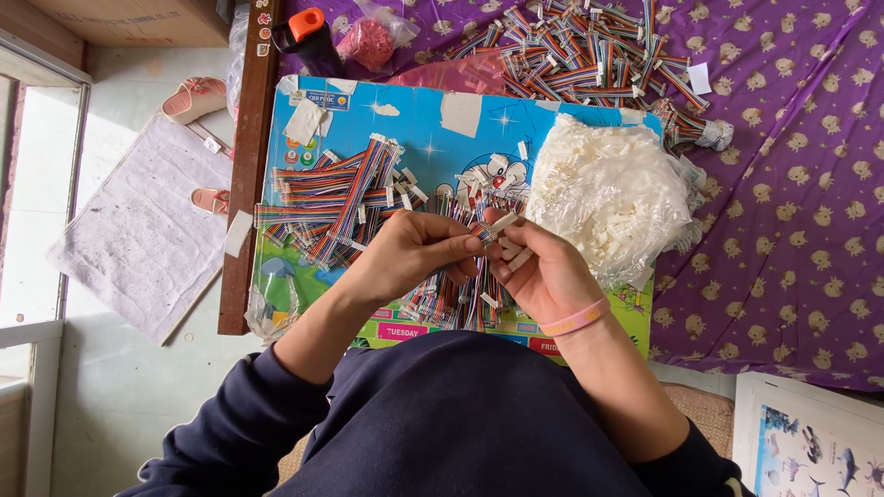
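Both hands' grips clenched, left hand (414, 250) on ribbon cable (481, 231), right hand (539, 267) on white connectors (509, 247), bag (610, 198) crowding right
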